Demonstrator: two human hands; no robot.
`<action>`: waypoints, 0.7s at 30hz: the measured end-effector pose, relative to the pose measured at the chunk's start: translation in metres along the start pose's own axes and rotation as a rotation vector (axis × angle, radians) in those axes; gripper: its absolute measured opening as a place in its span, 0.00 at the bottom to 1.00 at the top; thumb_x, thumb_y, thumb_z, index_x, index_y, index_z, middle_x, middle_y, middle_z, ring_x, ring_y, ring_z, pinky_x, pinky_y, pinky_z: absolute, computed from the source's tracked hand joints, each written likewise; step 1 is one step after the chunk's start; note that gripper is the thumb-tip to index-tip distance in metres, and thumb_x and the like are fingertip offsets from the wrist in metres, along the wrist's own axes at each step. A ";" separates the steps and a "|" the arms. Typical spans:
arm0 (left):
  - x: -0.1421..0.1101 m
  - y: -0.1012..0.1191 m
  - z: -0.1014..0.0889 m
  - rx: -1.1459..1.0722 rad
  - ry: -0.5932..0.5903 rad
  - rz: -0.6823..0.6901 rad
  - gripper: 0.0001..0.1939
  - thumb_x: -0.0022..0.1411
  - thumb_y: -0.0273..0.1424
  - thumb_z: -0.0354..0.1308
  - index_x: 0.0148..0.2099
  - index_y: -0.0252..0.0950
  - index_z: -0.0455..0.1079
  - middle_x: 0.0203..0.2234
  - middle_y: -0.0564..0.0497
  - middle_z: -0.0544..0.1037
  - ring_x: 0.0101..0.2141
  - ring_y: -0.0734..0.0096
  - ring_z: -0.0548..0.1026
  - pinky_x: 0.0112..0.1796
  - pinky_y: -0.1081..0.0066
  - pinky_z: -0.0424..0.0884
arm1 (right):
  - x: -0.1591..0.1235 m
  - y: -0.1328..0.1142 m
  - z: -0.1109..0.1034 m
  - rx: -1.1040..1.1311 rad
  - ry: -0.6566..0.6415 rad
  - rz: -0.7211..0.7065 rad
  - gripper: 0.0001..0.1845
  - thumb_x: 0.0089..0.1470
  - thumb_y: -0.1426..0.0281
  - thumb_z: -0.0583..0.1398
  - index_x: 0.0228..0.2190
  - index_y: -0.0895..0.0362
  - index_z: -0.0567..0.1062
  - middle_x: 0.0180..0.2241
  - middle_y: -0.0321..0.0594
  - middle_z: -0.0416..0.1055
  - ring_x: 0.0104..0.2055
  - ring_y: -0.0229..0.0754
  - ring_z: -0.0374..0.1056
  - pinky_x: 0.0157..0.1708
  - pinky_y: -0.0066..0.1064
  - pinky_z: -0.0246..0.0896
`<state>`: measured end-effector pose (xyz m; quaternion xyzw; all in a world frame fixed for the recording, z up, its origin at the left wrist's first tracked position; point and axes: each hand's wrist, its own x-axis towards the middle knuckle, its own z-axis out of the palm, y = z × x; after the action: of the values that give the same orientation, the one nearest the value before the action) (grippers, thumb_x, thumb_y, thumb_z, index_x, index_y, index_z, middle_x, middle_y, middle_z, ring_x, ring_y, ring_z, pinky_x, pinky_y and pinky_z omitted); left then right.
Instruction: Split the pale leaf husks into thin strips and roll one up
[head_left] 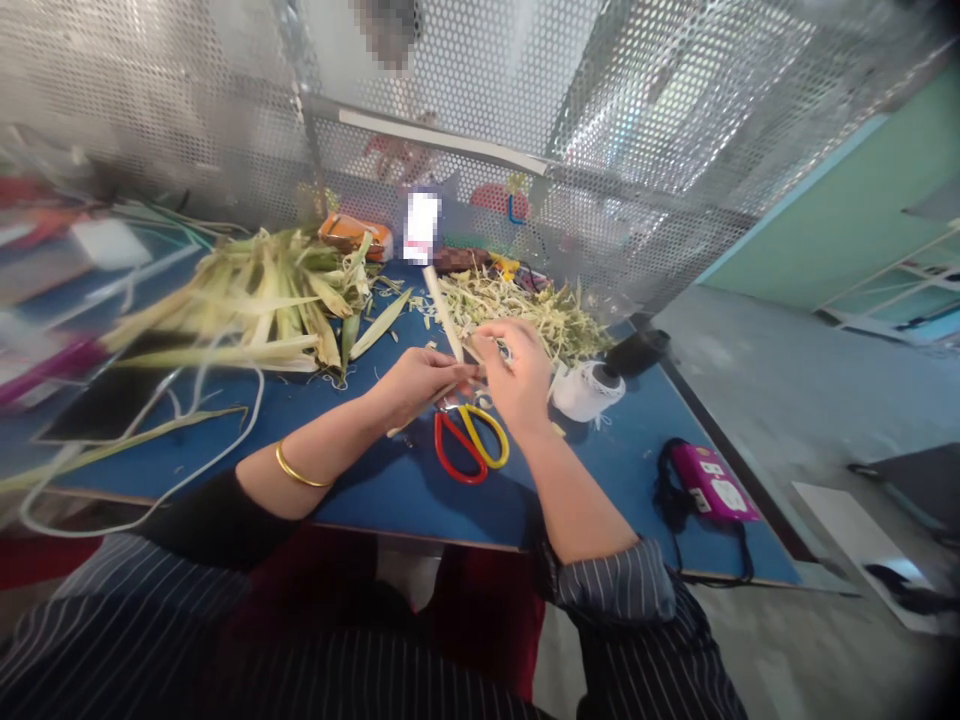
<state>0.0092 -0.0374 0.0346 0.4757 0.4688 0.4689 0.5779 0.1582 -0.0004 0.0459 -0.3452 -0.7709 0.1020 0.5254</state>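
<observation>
My left hand (420, 385) pinches the lower end of a pale leaf strip (442, 312) that sticks up and away from me over the blue table (390, 480). My right hand (514, 370) is closed on the same strip just beside the left, fingers curled around it. Directly under both hands lie scissors (469, 440) with one red and one yellow handle loop. A gold bangle sits on my left wrist.
A heap of long green-yellow leaves (255, 300) lies at the left. A pile of shredded pale strips (525, 305) lies behind my hands. A white thread spool (589, 390) stands right of them. A pink device with black strap (709, 485) lies near the right edge. Perforated metal screens rise behind.
</observation>
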 end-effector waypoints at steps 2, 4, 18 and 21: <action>0.001 0.004 -0.005 -0.147 0.038 0.031 0.13 0.50 0.37 0.67 0.33 0.31 0.78 0.27 0.47 0.80 0.23 0.78 0.73 0.28 0.76 0.68 | 0.001 -0.003 -0.006 -0.075 0.134 -0.034 0.10 0.58 0.64 0.57 0.28 0.55 0.73 0.33 0.41 0.72 0.41 0.43 0.67 0.46 0.37 0.60; 0.003 0.008 -0.011 -0.257 0.051 0.089 0.13 0.48 0.34 0.69 0.34 0.31 0.78 0.31 0.45 0.81 0.30 0.74 0.76 0.36 0.74 0.71 | -0.001 -0.007 -0.007 -0.084 0.108 0.005 0.14 0.58 0.63 0.56 0.24 0.55 0.72 0.29 0.40 0.70 0.35 0.42 0.67 0.41 0.35 0.61; 0.008 0.005 -0.014 -0.205 0.178 0.247 0.07 0.48 0.28 0.67 0.30 0.29 0.79 0.27 0.46 0.80 0.26 0.76 0.72 0.30 0.75 0.67 | -0.017 -0.011 0.021 0.369 -0.338 0.368 0.08 0.51 0.67 0.59 0.24 0.57 0.74 0.22 0.32 0.67 0.27 0.36 0.61 0.31 0.29 0.56; 0.007 0.006 -0.013 -0.213 0.225 0.241 0.07 0.46 0.27 0.68 0.30 0.29 0.79 0.25 0.46 0.80 0.25 0.76 0.73 0.30 0.74 0.67 | -0.014 -0.010 0.018 0.374 -0.383 0.352 0.08 0.50 0.68 0.59 0.22 0.57 0.72 0.21 0.31 0.64 0.27 0.36 0.59 0.32 0.29 0.55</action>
<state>-0.0036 -0.0283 0.0385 0.4093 0.4179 0.6317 0.5087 0.1414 -0.0129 0.0328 -0.3454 -0.7521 0.3944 0.3994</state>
